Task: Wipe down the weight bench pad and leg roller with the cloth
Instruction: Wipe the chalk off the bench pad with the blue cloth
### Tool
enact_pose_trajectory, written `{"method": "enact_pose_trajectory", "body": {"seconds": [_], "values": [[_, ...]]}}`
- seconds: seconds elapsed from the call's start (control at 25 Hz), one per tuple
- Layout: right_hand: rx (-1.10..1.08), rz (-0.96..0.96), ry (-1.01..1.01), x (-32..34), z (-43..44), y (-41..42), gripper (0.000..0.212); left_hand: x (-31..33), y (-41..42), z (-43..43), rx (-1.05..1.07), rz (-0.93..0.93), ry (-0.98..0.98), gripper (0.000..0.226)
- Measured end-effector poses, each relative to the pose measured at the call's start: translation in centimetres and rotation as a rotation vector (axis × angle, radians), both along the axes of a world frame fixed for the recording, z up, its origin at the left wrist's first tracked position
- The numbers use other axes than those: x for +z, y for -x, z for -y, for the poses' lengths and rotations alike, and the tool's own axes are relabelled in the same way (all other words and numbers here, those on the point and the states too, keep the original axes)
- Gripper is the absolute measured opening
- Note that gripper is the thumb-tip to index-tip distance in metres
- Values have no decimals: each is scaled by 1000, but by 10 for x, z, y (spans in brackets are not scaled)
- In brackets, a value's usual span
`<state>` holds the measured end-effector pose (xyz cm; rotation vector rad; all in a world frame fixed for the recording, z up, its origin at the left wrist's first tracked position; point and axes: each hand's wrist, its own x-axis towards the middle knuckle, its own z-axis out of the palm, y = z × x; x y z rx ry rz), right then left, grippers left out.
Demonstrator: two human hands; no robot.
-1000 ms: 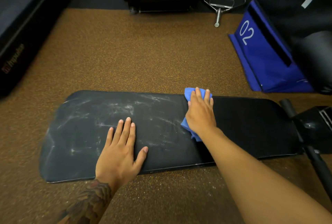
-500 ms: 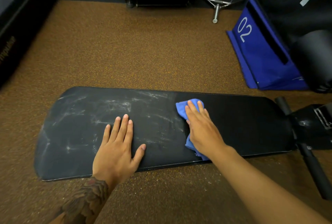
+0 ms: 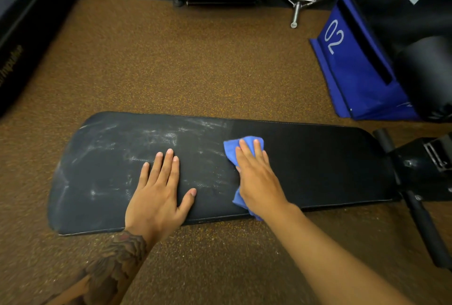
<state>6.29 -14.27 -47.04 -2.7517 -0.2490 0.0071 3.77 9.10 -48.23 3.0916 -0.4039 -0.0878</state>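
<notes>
the right hand (image 3: 259, 177) lies flat on the blue cloth (image 3: 242, 144), fingers (image 3: 256, 150) together and stretched out, pressing it onto the bench pad (image 3: 318, 163) near the middle of its length. nothing is pinched; the cloth is only trapped under the palm, with a bunched tail sticking out at the near edge of the pad. the left hand (image 3: 159, 194) rests bare on the pad, fingers spread and flat, holding nothing, right on the chalky smears (image 3: 146, 138) that cover the left half. the right half looks clean and dark

likely trouble from here:
- the left palm sits on unwiped ground, so the patch under it may be skipped, or the hand may carry residue onto cleaned vinyl when it shifts
- since the cloth is pressed rather than gripped, a fast stroke could let it roll up or slip out, leaving streaks
- the tail hanging over the near edge could drop to the speckled floor (image 3: 195, 72) and pick up grit, then drag it across the pad
- a cloth loaded with white dust may just smear it leftward unless refolded
- the leg roller (image 3: 423, 221), the dark bar at the far right, looks untouched and could be forgotten once the pad is done
</notes>
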Motion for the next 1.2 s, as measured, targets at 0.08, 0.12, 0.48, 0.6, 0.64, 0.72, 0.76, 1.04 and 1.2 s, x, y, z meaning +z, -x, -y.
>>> {"method": "enact_pose_trajectory", "body": {"seconds": [0.08, 0.12, 0.48, 0.6, 0.64, 0.72, 0.76, 1.04, 1.2], "values": [[-1, 7, 9, 2, 17, 8, 65, -1, 0, -1, -6, 3, -2, 82], [-31, 8, 26, 2, 23, 3, 66, -1, 0, -2, -10, 6, -2, 82], [-154, -1, 28, 0, 1, -59, 43, -1, 1, 0, -3, 29, 17, 80], [-40, 70, -28, -4, -4, 9, 49, -1, 0, 0, 2, 19, 13, 81], [-11, 68, -34, -6, -1, 30, 54, -1, 0, -1, 3, 16, 7, 82], [-8, 82, -34, -12, 13, 44, 61, -1, 0, -1, 0, 4, 3, 82], [-40, 78, -30, -12, 17, 37, 62, -1, 0, -1, 0, 3, 2, 82], [-218, 21, 64, 1, 1, -68, 40, -2, 0, -1, -7, 21, -2, 82], [-102, 59, 28, -4, 1, -28, 48, -3, 0, -1, -13, 20, -6, 82]]}}
